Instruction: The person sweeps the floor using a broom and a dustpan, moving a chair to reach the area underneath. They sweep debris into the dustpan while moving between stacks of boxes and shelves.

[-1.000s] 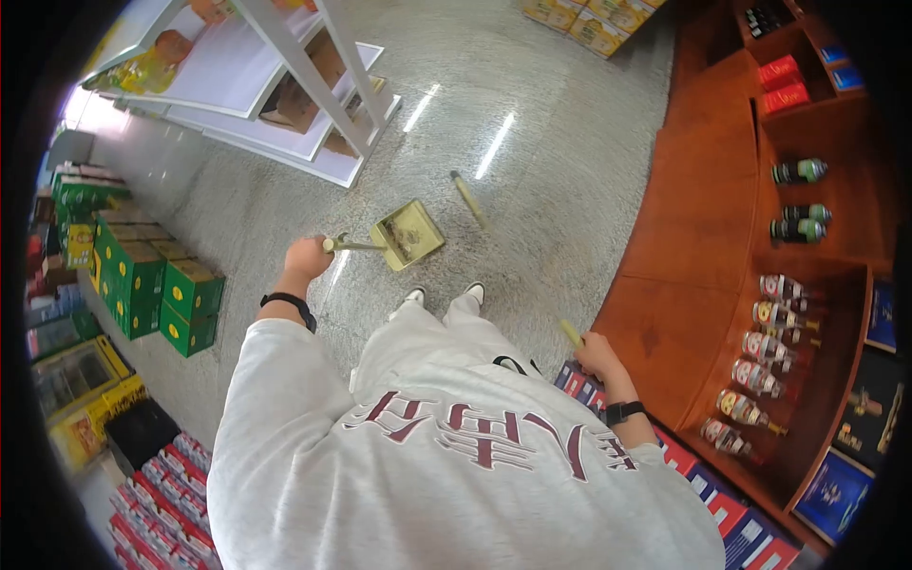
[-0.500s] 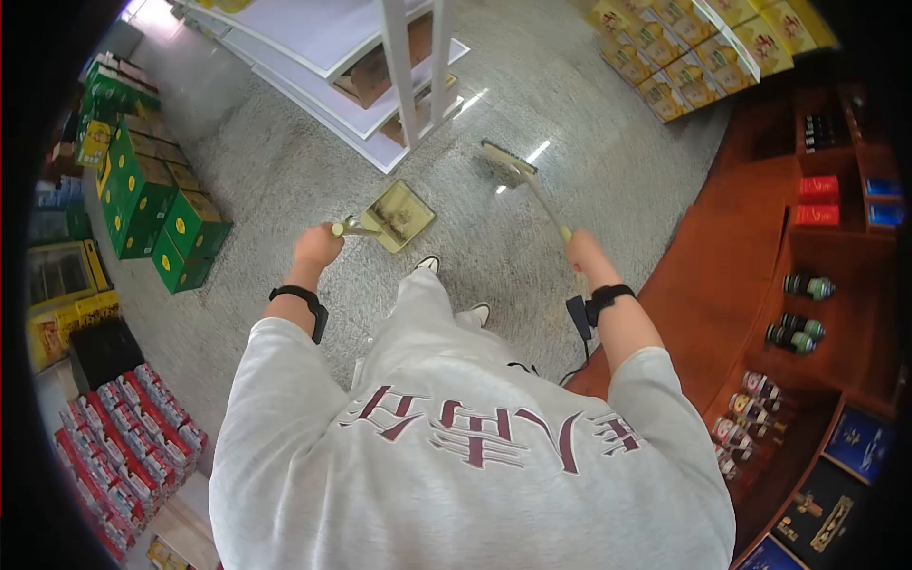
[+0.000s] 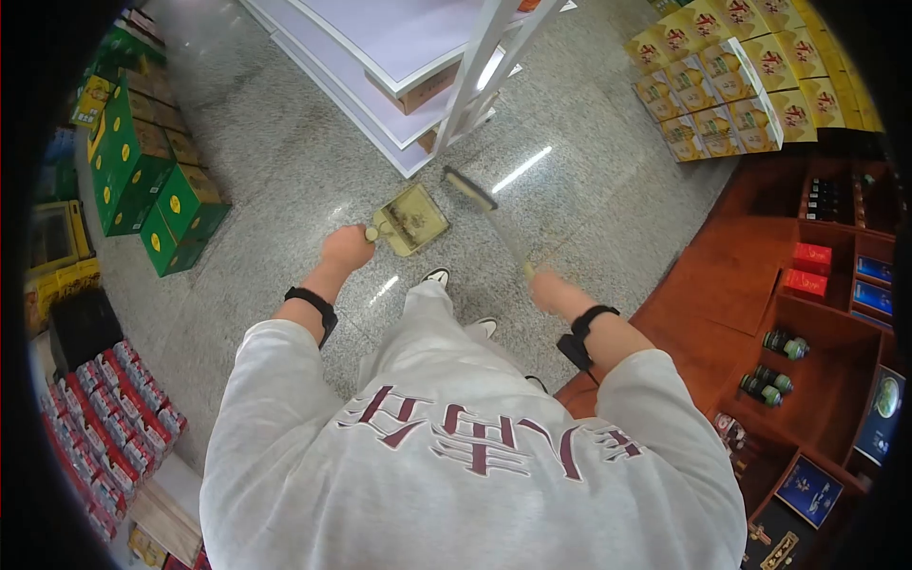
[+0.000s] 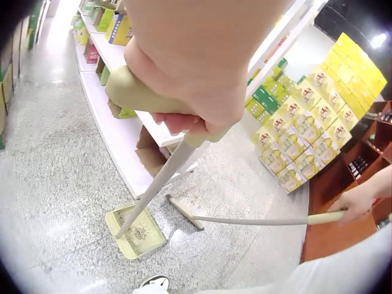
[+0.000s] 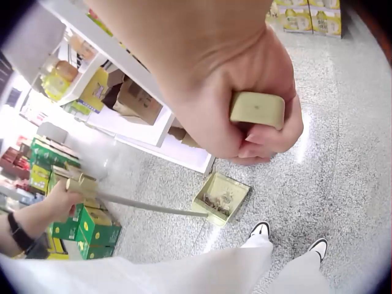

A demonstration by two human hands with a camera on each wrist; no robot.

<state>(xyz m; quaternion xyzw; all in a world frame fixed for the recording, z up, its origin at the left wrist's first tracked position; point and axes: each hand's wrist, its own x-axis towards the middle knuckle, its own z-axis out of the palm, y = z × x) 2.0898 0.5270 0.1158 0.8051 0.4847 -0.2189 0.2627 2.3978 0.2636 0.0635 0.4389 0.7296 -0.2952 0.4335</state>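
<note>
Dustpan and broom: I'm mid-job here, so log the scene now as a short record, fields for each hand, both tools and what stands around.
Left hand: grips the dustpan handle
Right hand: grips the broom handle
Dustpan: in front of the feet, some debris inside
Broom head: beside the dustpan, apart from it
Nearby: white shelf beyond the dustpan; stacked yellow cartons farther right

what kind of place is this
Most likely a shop or small supermarket: there are stacked yellow boxes, piled green cartons and wooden shelves with bottles on them.
</note>
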